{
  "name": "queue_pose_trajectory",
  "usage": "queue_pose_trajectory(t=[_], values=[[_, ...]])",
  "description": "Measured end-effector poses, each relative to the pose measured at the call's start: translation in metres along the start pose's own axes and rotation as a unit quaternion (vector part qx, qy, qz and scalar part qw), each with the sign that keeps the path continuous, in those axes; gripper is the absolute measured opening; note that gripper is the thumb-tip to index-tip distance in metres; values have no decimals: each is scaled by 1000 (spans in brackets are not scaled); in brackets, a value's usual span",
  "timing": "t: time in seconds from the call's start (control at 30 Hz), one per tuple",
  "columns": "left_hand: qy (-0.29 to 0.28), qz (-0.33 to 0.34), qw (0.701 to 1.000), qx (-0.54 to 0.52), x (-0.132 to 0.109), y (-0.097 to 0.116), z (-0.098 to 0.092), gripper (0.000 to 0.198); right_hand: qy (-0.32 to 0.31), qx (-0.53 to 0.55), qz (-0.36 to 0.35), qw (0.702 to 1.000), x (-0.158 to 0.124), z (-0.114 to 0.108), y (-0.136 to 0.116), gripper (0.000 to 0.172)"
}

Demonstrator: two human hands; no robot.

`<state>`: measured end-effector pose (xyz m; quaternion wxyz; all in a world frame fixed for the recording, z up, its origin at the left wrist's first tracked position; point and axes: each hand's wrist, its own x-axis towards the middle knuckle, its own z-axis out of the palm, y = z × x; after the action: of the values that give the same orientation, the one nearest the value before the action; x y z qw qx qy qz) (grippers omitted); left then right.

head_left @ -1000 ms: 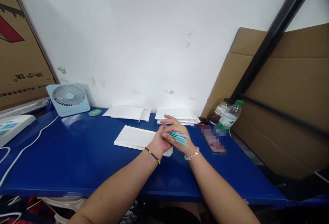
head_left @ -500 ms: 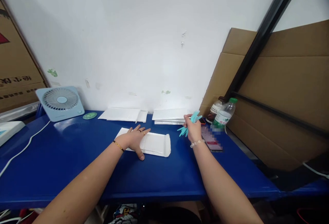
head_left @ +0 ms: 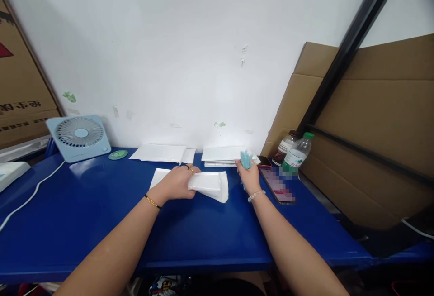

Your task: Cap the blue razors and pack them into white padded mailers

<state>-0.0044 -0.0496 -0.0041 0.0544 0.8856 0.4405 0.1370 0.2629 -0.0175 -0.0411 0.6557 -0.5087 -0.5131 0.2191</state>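
My left hand (head_left: 176, 183) is closed around the middle of a white padded envelope (head_left: 209, 183). The envelope bends in this grip, and its flap end at the right is tilted off the blue table. A bunch of thin turquoise strips (head_left: 247, 160) is held in my right hand (head_left: 250, 180); their exact kind is blurred. That hand is to the right of the envelope's flap, apart from it. Behind it lies a stack of white envelopes (head_left: 224, 154), partly covered by the strips. Another white stack (head_left: 158, 152) lies farther left against the wall.
At the left stand a light blue fan (head_left: 80, 135) and a green round disc (head_left: 118, 155). A white cable (head_left: 37, 189) crosses the table (head_left: 111, 214). Right of my right hand are a phone (head_left: 278, 189), a smaller dark device (head_left: 264, 161) and two bottles (head_left: 294, 158). Cardboard (head_left: 376, 124) borders the right.
My left hand, earlier spread flat on the envelope, has closed around it and bent it upward. My right hand has turned and shifted slightly left, with the turquoise strips now more upright.
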Motion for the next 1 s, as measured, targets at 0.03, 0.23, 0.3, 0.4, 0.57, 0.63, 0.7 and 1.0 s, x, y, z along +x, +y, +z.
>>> queue_pose_trajectory(t=[0.03, 0.23, 0.3, 0.4, 0.57, 0.63, 0.7, 1.0], values=[[11, -9, 1000, -12, 0, 1, -1, 52, -8, 6, 6, 1000, 0, 2, 0, 30], [59, -60, 993, -78, -1, 8, -6, 45, 74, 296, 64, 950, 16, -11, -57, 31], [92, -56, 990, -96, -1, 12, -9, 47, 47, 377, 99, 920, 20, -13, -80, 35], [130, -41, 982, -129, -1, 17, -11, 52, 13, 415, 150, 897, 18, -3, -99, 36], [162, -34, 953, -253, -1, 21, -5, 55, 29, 440, 152, 885, 7, 27, -101, 35], [160, -29, 935, -314, -1, 21, -3, 55, 18, 440, 138, 887, 4, 35, -104, 33], [155, -19, 916, -369, 0, 22, -2, 53, -14, 416, 122, 901, 0, 41, -111, 31], [141, 17, 795, -590, 3, 20, 1, 50, -293, 185, 7, 938, -12, 53, -153, 33]])
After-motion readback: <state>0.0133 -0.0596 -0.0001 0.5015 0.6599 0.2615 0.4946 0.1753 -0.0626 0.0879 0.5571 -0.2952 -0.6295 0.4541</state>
